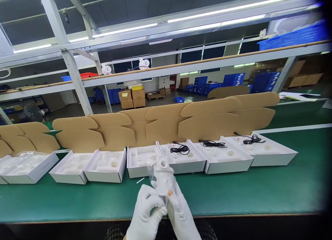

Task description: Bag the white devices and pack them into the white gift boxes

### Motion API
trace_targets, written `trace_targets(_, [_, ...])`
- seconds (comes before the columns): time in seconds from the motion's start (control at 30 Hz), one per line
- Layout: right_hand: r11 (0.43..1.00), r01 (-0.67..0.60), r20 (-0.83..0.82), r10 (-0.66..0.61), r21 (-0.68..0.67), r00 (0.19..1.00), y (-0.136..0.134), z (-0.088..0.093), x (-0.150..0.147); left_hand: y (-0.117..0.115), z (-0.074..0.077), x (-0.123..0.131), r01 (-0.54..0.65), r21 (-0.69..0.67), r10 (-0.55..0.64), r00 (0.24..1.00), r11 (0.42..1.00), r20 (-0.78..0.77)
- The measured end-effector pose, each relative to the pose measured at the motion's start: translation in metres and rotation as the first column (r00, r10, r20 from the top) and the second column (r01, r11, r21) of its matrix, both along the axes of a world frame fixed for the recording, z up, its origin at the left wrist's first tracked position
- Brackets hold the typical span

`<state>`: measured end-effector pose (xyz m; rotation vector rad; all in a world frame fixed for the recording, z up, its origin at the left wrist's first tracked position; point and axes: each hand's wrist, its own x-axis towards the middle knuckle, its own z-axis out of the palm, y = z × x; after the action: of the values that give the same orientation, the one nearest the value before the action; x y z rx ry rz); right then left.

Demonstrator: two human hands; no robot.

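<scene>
Both my hands wear white gloves and meet in front of me above the bench's near edge. My right hand is closed around a white plastic device with a round opening near its top; its thumb presses the front, a bare fingertip showing. Curled and pinching, my left hand grips the lower end of the same device. A crumpled clear plastic bag hangs along the device's left side. Just beyond is an open white box with a moulded insert, partly hidden by the device.
Open boxes with raised brown lids line the green bench. Right-hand boxes hold coiled black cables; left-hand ones hold clear bags. A small white strip lies near the boxes. A shelf rail crosses above.
</scene>
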<state>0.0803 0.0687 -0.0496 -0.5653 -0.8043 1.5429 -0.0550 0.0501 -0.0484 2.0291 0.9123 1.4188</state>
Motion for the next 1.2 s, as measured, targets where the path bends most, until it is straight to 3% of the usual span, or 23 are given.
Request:
trace_targets(0.1, [0.985,0.144,0.153,-0.158,0.098,0.976,0.007,0.001,0.002,0.006,0.006,0.0,0.03,-0.221,0.016,0.979,0.975,0.204])
trace_targets(0.2, [0.967,0.15,0.393,-0.223,0.207,0.892,0.01,0.0,-0.002,0.019,0.018,0.005,0.185,-0.484,0.118,0.84,0.855,0.53])
trace_targets(0.3, [0.944,0.036,0.637,-0.25,0.329,0.729,0.007,-0.003,0.0,0.034,0.02,0.012,0.45,-0.6,0.124,0.723,0.662,0.679])
trace_targets(0.4, [0.882,-0.038,0.787,-0.398,0.469,0.472,0.006,-0.008,0.014,0.039,0.007,0.016,0.694,-0.59,0.247,0.538,0.413,0.806])
trace_targets(0.47, [0.765,0.036,0.743,-0.634,0.643,0.214,0.011,-0.008,0.026,0.036,-0.004,0.017,0.793,-0.494,0.257,0.424,0.356,0.868])
trace_targets(0.53, [0.555,0.035,0.555,-0.832,0.831,-0.002,0.018,-0.003,0.035,0.031,-0.011,0.018,0.836,-0.42,0.213,0.366,0.353,0.906])
trace_targets(0.6, [0.389,-0.121,0.382,-0.921,0.913,-0.081,0.026,0.007,0.04,0.028,-0.013,0.019,0.851,-0.396,0.168,0.359,0.346,0.918])
trace_targets(0.7, [0.273,-0.364,0.232,-0.96,0.89,-0.155,0.035,0.025,0.041,0.027,-0.008,0.018,0.847,-0.397,0.124,0.378,0.353,0.917])
trace_targets(0.8, [0.178,-0.412,0.128,-0.981,0.894,-0.146,0.036,0.037,0.04,0.029,-0.004,0.017,0.868,-0.365,0.176,0.323,0.337,0.93])
trace_targets(0.97, [0.036,-0.413,0.069,-0.995,0.91,0.066,0.016,0.047,0.037,0.027,-0.006,0.02,0.947,-0.209,0.265,0.142,0.245,0.954])
trace_targets(1.1, [-0.012,-0.462,0.111,-0.965,0.887,0.237,-0.005,0.048,0.044,0.019,-0.01,0.022,0.935,-0.245,0.298,0.165,0.256,0.94])
trace_targets(1.2, [-0.002,-0.562,0.166,-0.955,0.827,0.247,-0.018,0.038,0.056,0.01,-0.003,0.021,0.929,-0.258,0.269,0.186,0.265,0.945])
